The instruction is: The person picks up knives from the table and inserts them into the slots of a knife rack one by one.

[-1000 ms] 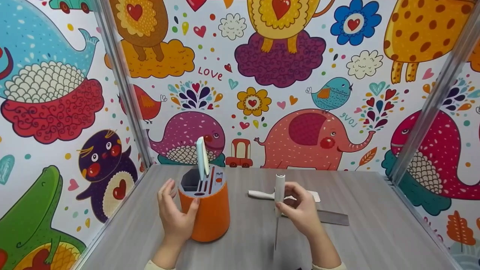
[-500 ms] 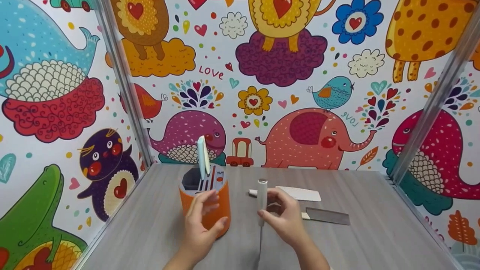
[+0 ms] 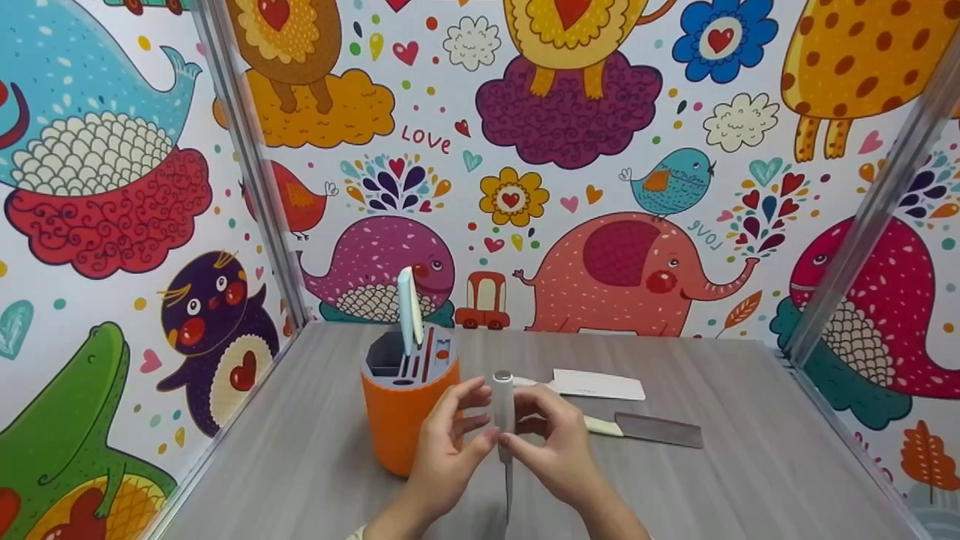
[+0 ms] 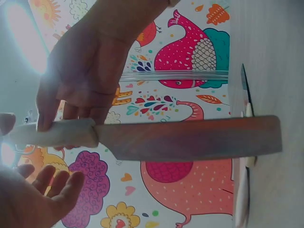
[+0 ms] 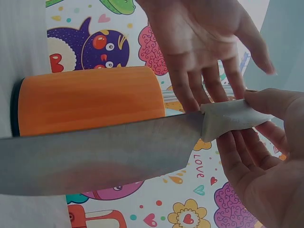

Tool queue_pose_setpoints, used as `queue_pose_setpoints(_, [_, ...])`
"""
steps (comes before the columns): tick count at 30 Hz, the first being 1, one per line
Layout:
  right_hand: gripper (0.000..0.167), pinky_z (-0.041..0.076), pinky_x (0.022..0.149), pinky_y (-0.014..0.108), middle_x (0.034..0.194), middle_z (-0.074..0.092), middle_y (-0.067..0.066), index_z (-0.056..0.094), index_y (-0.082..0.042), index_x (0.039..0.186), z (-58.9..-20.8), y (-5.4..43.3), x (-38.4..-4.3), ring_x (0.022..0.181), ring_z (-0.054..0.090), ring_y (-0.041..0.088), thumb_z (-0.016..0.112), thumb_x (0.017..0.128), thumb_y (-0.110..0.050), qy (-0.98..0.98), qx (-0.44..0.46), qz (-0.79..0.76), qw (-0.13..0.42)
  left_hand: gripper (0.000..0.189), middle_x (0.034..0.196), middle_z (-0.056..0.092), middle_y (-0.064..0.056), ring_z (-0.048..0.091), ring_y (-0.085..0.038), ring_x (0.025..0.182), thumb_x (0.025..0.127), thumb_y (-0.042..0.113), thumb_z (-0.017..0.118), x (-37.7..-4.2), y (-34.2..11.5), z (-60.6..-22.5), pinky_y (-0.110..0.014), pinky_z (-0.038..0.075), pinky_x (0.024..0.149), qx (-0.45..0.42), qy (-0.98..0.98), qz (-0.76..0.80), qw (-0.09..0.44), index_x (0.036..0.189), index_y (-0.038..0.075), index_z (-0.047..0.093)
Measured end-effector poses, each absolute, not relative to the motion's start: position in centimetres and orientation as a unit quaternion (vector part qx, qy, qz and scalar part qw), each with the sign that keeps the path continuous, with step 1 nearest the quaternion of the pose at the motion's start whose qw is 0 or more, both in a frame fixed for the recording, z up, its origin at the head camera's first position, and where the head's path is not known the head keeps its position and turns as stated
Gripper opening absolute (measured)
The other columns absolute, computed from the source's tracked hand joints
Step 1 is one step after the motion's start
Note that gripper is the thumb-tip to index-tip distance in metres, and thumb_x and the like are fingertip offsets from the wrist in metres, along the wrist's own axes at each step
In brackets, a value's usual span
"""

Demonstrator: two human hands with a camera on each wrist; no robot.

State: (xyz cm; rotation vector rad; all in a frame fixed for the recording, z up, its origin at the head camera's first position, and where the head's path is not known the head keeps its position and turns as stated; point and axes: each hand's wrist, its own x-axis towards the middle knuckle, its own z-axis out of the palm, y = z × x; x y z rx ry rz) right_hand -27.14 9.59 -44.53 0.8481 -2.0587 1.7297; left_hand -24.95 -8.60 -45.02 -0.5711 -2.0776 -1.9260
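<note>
My right hand (image 3: 553, 439) grips the pale handle of a broad-bladed kitchen knife (image 3: 503, 405), held with its blade pointing down above the table. The long, wide steel blade (image 4: 199, 140) shows fully in the left wrist view. On the other side of the handle my left hand (image 3: 450, 454) is held with spread, relaxed fingers, fingertips close beside it. In the right wrist view, the left fingers (image 5: 209, 80) reach just behind the handle's blade end. An orange knife block (image 3: 401, 431) with a grey slotted top stands just left of the hands, partly hidden by the left hand.
A light-blue handle (image 3: 406, 311) and a cream handle (image 3: 416, 311) stick up from the block. Right of the hands lie a white-bladed cleaver (image 3: 600, 384) and a grey-bladed cleaver (image 3: 660, 430) with a cream handle. Metal posts and cartoon-printed walls (image 3: 570, 277) enclose the table.
My right hand has carried the knife left, toward the block. My left hand has left the block's side and moved right to beside the knife handle.
</note>
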Motion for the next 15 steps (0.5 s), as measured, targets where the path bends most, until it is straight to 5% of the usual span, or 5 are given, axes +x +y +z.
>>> queue_pose_setpoints(15, [0.037, 0.067, 0.078, 0.032, 0.111, 0.076, -0.001, 0.074, -0.022, 0.121, -44.47, 9.50, -26.97, 0.094, 0.075, 0.016, 0.084, 0.090, -0.004, -0.728, 0.302, 0.588, 0.182, 0.046, 0.139, 0.066, -0.008, 0.067, -0.023, 0.122, 0.104, 0.023, 0.070, -25.18, -7.45, -45.27, -0.030, 0.060, 0.104, -0.196, -0.718, -0.665, 0.069, 0.147, 0.014, 0.056])
